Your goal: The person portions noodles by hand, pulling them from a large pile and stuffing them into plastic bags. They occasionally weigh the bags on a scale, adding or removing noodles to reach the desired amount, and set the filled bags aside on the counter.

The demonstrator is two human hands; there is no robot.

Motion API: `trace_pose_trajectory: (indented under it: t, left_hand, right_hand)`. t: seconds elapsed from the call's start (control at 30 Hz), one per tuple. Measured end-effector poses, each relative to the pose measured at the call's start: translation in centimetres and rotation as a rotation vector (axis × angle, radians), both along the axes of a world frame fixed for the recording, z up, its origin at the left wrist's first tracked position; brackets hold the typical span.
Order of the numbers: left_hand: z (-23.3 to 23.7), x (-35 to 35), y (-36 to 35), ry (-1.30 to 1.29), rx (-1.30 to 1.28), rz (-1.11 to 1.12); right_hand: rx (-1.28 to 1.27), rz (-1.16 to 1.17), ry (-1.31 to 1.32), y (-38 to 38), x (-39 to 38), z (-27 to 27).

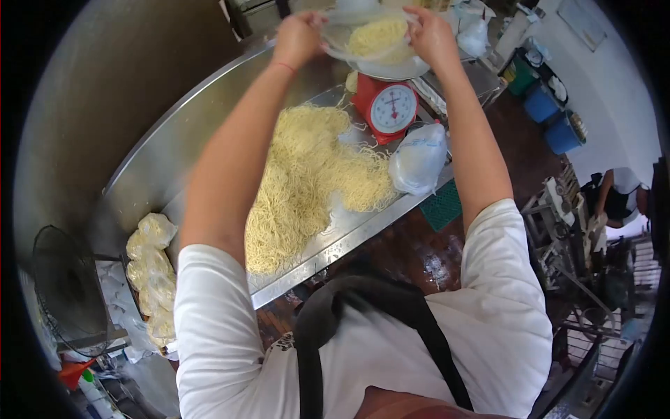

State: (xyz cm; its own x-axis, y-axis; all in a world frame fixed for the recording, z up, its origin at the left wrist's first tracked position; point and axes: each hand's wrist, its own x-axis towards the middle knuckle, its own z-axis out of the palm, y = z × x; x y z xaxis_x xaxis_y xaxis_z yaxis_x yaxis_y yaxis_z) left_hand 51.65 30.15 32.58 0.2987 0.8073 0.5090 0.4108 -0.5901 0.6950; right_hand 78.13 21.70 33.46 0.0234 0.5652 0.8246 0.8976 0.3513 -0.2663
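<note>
My left hand and my right hand are closed on opposite sides of a clear plastic bag. Inside the bag lies a portion of yellow noodles. The bag overlaps the round pan of a red dial scale in this view. A large loose heap of noodles spreads over the steel table, nearer to me than the scale. Beside the heap, at the table's right edge, sits a bundle of clear plastic bags.
Packed bags of noodles are piled at the left, near a standing fan. Blue bins line the right wall. A green mat lies on the floor below the table edge. Another person is at the far right.
</note>
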Motion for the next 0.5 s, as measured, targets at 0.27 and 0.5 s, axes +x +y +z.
trace_pose_trajectory:
  t: [0.27,0.5]
  left_hand:
    - [-0.2,8.9,-0.5,-0.155,-0.165,0.033]
    - [0.2,10.6,1.0,-0.150,-0.100,0.071]
  right_hand:
    - [-0.278,0.018,0.228,-14.1,6.9,-7.4]
    - [-0.476,-0.104,0.218,-19.2,5.6,-17.2]
